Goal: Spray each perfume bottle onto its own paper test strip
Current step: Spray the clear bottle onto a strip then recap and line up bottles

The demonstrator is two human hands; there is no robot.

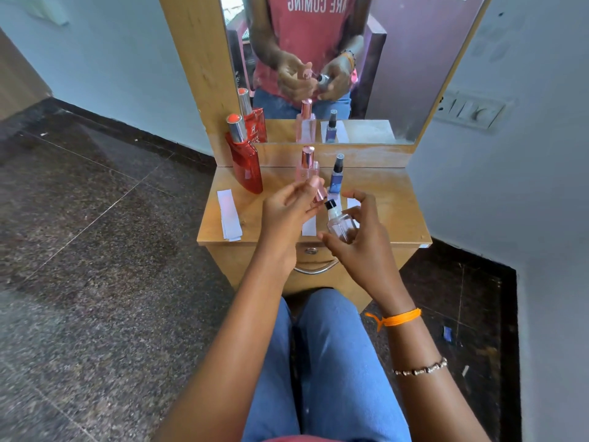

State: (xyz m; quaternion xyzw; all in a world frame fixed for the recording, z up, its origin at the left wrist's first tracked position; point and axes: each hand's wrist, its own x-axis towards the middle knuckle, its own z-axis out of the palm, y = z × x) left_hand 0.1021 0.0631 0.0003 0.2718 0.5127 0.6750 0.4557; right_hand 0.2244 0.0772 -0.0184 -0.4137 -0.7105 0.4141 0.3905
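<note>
**Four bottles, one held over the front edge**

Three bottles stand along the back of the dressing table (395,199): a red bottle (247,164) near the back left corner, a pink bottle (306,167) and a blue bottle (336,178) near the middle. The right hand (360,247) cradles a clear bottle (340,223) with a black nozzle, tilted, above the front edge. The left hand (287,212) pinches a pink cap (318,191) between its fingertips, just beside the nozzle. White paper strips (229,215) lie at the front left corner; another strip (308,225) shows between the hands.
</note>
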